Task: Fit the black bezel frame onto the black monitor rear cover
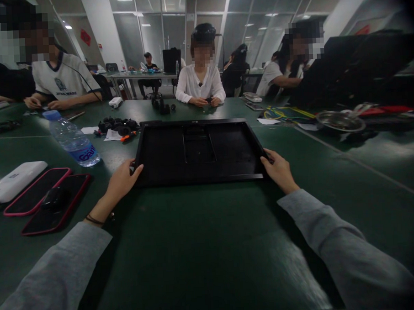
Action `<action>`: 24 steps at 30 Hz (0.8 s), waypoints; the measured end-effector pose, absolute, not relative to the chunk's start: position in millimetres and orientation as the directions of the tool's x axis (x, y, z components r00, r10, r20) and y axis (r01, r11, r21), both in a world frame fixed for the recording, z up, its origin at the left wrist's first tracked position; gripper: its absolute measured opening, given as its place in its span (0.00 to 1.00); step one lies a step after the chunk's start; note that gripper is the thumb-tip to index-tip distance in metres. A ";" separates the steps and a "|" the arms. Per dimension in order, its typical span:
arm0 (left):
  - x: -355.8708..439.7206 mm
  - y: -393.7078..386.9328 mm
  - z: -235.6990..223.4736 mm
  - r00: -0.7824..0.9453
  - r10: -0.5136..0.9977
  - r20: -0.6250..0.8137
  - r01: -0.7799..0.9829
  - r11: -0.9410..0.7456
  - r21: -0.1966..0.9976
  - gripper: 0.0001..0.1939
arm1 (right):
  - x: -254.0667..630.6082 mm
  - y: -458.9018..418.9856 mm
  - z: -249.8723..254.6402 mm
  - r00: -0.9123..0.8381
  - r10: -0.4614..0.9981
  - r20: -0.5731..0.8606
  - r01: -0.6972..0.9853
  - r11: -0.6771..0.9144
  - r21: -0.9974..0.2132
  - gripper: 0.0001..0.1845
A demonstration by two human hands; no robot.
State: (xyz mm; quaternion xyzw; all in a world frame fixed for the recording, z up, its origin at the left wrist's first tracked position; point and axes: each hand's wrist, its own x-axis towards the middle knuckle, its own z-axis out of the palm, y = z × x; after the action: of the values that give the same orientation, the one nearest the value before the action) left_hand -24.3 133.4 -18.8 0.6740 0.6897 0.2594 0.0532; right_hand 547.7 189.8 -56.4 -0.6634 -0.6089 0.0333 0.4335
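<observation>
Sleeves (57,271) lead to my left hand (121,179) and right hand (279,169), closed on opposite ends of a black panel (201,170) that seems to rest on the table (197,247); a bottle (72,141) stands left of it, a person (199,84) sits beyond.

On the leaning water bottle (72,140), the blue label (86,154) reads "Gan…" (the rest curves out of sight). A co-worker's white T-shirt (75,71) bears "STAR WARS". Small marks on the black rectangular panel (162,152) and white power bank (21,179) are illegible.
</observation>
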 end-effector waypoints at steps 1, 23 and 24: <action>-24.0 133.7 -19.1 -0.080 0.945 0.316 0.904 -0.065 0.422 0.34 | 546.9 189.5 -55.6 0.259 0.835 0.486 0.781 0.114 -0.614 0.27; 3.5 122.3 -20.1 0.151 0.888 0.434 0.928 -0.278 0.246 0.36 | 535.2 186.0 -47.4 0.266 0.824 0.501 0.795 0.107 -0.598 0.28; 2.7 123.3 -21.3 0.147 0.892 0.427 0.926 -0.276 0.258 0.36 | 535.7 186.2 -48.1 0.270 0.828 0.491 0.789 0.102 -0.605 0.29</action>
State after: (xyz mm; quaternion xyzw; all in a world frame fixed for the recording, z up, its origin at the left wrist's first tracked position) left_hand 2.7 123.3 -21.3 0.7567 0.6006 0.2561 -0.0329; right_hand 535.7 186.2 -48.1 -0.6698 -0.6038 0.0225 0.4317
